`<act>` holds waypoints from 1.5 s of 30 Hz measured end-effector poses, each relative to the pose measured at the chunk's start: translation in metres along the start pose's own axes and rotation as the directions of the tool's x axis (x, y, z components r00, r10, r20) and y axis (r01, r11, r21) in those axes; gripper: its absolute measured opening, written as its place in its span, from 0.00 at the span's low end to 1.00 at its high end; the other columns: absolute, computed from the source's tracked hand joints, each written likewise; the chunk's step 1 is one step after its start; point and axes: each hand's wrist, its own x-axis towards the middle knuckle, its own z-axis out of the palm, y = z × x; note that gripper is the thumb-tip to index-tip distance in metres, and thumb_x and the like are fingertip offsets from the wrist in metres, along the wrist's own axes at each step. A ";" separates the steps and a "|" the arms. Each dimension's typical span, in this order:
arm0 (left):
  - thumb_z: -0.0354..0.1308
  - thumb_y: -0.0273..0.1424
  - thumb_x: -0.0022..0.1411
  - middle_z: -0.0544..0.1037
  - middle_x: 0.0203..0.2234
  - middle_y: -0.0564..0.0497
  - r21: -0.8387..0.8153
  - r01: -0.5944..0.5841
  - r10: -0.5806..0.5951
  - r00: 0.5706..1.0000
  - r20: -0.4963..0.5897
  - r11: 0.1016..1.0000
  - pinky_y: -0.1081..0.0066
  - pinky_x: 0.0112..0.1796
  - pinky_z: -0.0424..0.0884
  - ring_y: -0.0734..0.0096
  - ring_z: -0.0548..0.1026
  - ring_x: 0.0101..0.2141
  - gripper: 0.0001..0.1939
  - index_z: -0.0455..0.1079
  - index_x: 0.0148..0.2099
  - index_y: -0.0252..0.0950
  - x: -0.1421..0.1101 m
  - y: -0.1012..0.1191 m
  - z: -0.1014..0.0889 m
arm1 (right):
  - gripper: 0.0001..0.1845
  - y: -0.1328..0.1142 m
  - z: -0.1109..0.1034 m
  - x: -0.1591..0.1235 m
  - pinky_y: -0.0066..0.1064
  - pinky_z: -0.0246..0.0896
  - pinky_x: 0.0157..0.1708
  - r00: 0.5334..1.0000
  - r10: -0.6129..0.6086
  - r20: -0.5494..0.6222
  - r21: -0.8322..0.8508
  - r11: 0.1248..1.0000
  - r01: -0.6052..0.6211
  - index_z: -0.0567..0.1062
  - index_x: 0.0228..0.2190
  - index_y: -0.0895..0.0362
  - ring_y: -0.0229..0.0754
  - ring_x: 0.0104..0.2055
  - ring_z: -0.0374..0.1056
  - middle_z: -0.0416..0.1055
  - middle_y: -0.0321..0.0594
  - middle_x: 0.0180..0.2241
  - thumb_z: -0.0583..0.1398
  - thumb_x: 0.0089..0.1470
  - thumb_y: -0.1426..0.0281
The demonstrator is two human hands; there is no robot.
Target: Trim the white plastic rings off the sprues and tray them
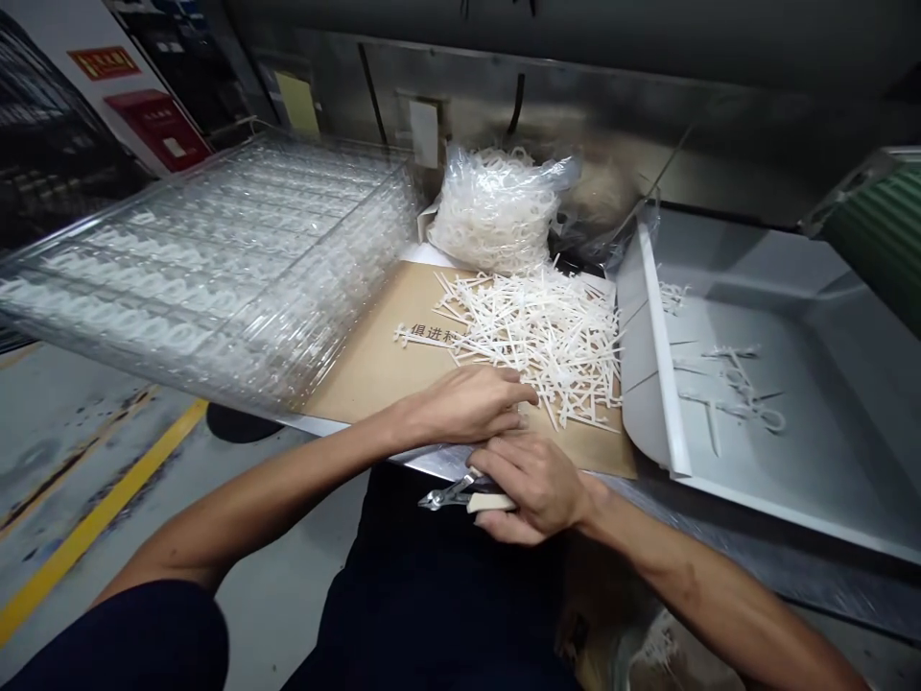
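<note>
My right hand [536, 485] is closed round the pale handles of small cutting pliers [453, 495], whose metal jaws point left just below the table edge. My left hand [471, 403] rests on the brown cardboard sheet [374, 369] right above it, fingers curled at the near edge of a heap of white plastic sprue pieces [547, 336]. What the left fingers hold, if anything, is hidden.
A stack of clear plastic trays [208, 259] lies at the left. A clear bag of white plastic rings [496, 206] stands behind the heap. A grey tray [813, 422] with a few white pieces sits at the right. Grey floor with a yellow line [93, 523] lies below left.
</note>
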 end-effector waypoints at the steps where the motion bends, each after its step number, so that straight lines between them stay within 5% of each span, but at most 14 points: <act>1: 0.60 0.30 0.68 0.80 0.39 0.46 0.039 0.001 -0.002 1.000 0.029 0.999 0.66 0.37 0.69 0.59 0.79 0.38 0.09 0.76 0.48 0.38 0.006 0.002 0.004 | 0.19 0.000 0.000 0.000 0.38 0.61 0.27 1.000 -0.008 0.002 0.000 1.000 0.008 0.69 0.48 0.59 0.49 0.28 0.68 0.71 0.42 0.28 0.52 0.68 0.57; 5: 0.58 0.28 0.66 0.80 0.38 0.47 0.069 0.033 -0.033 0.999 0.002 0.997 0.66 0.35 0.66 0.61 0.77 0.36 0.08 0.74 0.46 0.38 0.013 0.007 0.008 | 0.20 0.000 -0.001 -0.001 0.37 0.61 0.26 1.000 -0.006 0.007 -0.020 1.000 0.006 0.70 0.46 0.59 0.48 0.27 0.68 0.69 0.39 0.27 0.53 0.67 0.55; 10: 0.55 0.25 0.66 0.76 0.33 0.52 -0.192 0.092 -0.127 0.976 -0.176 0.977 0.69 0.36 0.65 0.69 0.72 0.33 0.04 0.70 0.42 0.37 -0.003 0.001 -0.007 | 0.18 0.001 -0.004 0.001 0.36 0.60 0.25 0.997 0.028 -0.067 0.013 1.000 -0.028 0.70 0.44 0.58 0.46 0.26 0.66 0.68 0.39 0.27 0.53 0.68 0.55; 15: 0.60 0.25 0.63 0.74 0.32 0.53 -0.494 0.102 -0.333 0.851 -0.405 0.863 0.72 0.35 0.67 0.72 0.72 0.32 0.03 0.70 0.39 0.37 -0.033 -0.007 -0.013 | 0.14 -0.001 -0.019 0.006 0.35 0.64 0.29 0.968 0.210 -0.136 0.232 0.957 -0.175 0.71 0.47 0.56 0.44 0.28 0.67 0.71 0.40 0.29 0.56 0.65 0.62; 19: 0.64 0.26 0.62 0.74 0.35 0.51 -0.774 0.033 -0.538 0.738 -0.408 0.633 0.73 0.39 0.70 0.72 0.74 0.35 0.06 0.70 0.41 0.37 -0.052 -0.008 -0.006 | 0.13 -0.001 -0.029 0.006 0.35 0.67 0.35 0.860 0.487 -0.150 0.373 0.834 -0.407 0.74 0.48 0.56 0.44 0.33 0.71 0.74 0.40 0.33 0.57 0.66 0.63; 23: 0.67 0.25 0.58 0.75 0.33 0.52 -0.871 -0.046 -0.619 0.686 -0.383 0.488 0.75 0.36 0.71 0.74 0.75 0.33 0.10 0.70 0.40 0.36 -0.056 -0.009 0.005 | 0.17 0.003 -0.025 0.001 0.33 0.64 0.31 0.718 0.693 -0.068 0.518 0.640 -0.568 0.76 0.47 0.56 0.41 0.30 0.67 0.72 0.39 0.32 0.56 0.69 0.57; 30: 0.67 0.29 0.60 0.77 0.28 0.52 -0.915 -0.006 -0.686 0.661 -0.306 0.402 0.76 0.31 0.73 0.76 0.76 0.28 0.07 0.74 0.40 0.34 -0.052 -0.008 0.030 | 0.25 0.009 -0.016 -0.003 0.30 0.60 0.28 0.575 0.815 0.070 0.804 0.295 -0.517 0.77 0.49 0.58 0.38 0.29 0.62 0.68 0.38 0.34 0.60 0.66 0.49; 33: 0.62 0.28 0.65 0.78 0.31 0.50 -0.804 0.021 -0.624 0.644 -0.444 0.594 0.72 0.33 0.76 0.71 0.79 0.30 0.04 0.73 0.43 0.36 -0.052 -0.006 0.037 | 0.25 0.010 -0.017 0.000 0.32 0.64 0.33 0.548 0.836 0.039 0.847 0.262 -0.461 0.76 0.51 0.57 0.39 0.33 0.66 0.73 0.40 0.39 0.66 0.62 0.52; 35: 0.61 0.23 0.65 0.79 0.34 0.49 -0.563 0.014 -0.447 0.624 -0.640 0.826 0.70 0.38 0.77 0.69 0.80 0.34 0.07 0.74 0.44 0.37 -0.054 -0.005 0.040 | 0.25 0.011 -0.016 0.003 0.32 0.66 0.34 0.491 0.871 0.011 0.882 0.223 -0.416 0.75 0.51 0.57 0.39 0.34 0.69 0.75 0.42 0.43 0.69 0.60 0.54; 37: 0.61 0.18 0.62 0.80 0.36 0.48 -0.268 -0.017 -0.201 0.616 -0.761 0.963 0.68 0.43 0.78 0.67 0.80 0.39 0.13 0.75 0.46 0.38 -0.057 -0.005 0.043 | 0.25 0.013 -0.015 0.005 0.31 0.66 0.33 0.411 0.912 0.018 0.906 0.159 -0.391 0.75 0.50 0.57 0.39 0.33 0.70 0.77 0.44 0.43 0.71 0.58 0.56; 41: 0.63 0.15 0.61 0.81 0.40 0.46 0.023 -0.088 0.070 0.586 -0.807 0.996 0.69 0.45 0.80 0.66 0.82 0.41 0.18 0.76 0.50 0.38 -0.061 -0.006 0.053 | 0.27 0.017 -0.010 0.007 0.29 0.65 0.29 0.292 0.955 0.058 0.901 0.076 -0.428 0.77 0.47 0.58 0.37 0.30 0.70 0.77 0.39 0.36 0.74 0.52 0.58; 45: 0.64 0.19 0.65 0.81 0.40 0.42 0.197 -0.198 0.276 0.566 -0.777 0.960 0.68 0.44 0.82 0.64 0.82 0.42 0.13 0.76 0.51 0.31 -0.061 -0.006 0.062 | 0.25 0.019 -0.010 0.009 0.28 0.64 0.26 0.274 0.957 0.094 0.889 0.043 -0.455 0.79 0.43 0.58 0.36 0.26 0.68 0.74 0.33 0.29 0.76 0.46 0.61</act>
